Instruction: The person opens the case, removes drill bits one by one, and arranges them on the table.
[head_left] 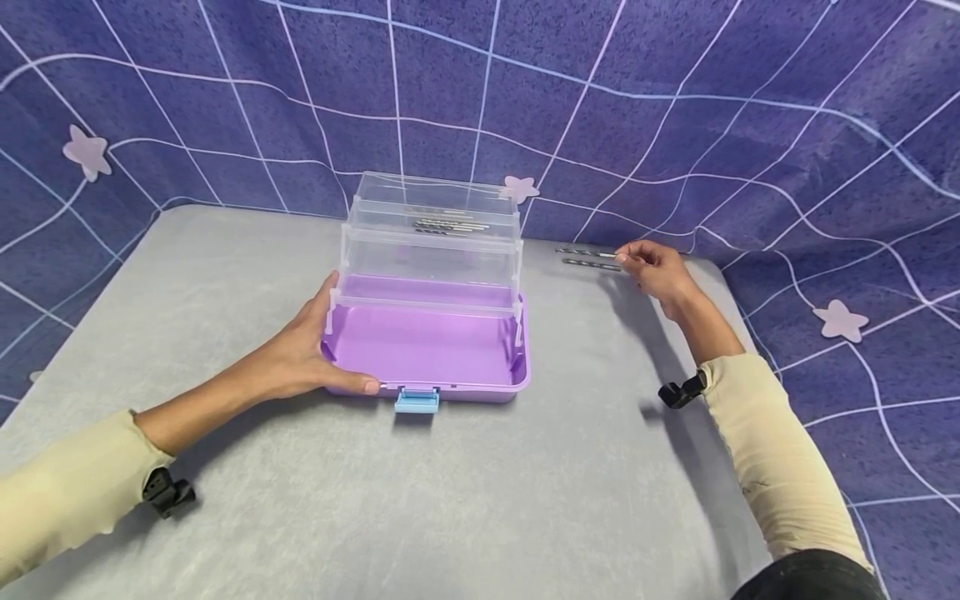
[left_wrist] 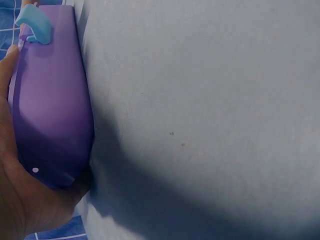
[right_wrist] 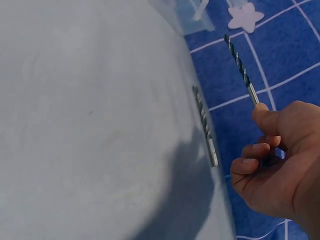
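A purple box (head_left: 427, 350) with a blue latch (head_left: 417, 402) stands open, its clear stepped trays (head_left: 427, 257) raised at the back. Several drill bits (head_left: 453, 227) lie in an upper tray. My left hand (head_left: 296, 354) grips the box's left front corner, thumb along the front rim and fingers round the left side. Between thumb and fingertips, my right hand (head_left: 656, 271) pinches a drill bit (right_wrist: 239, 62) by its plain shank, fluted end pointing outward. Beneath it, another drill bit (right_wrist: 204, 122) lies on the table near the back edge.
The grey table (head_left: 600, 483) ends at a blue grid-patterned cloth (head_left: 570, 92) hanging behind and along the sides. Star shapes mark the cloth. A dark rounded object (head_left: 813, 577) shows at the bottom right.
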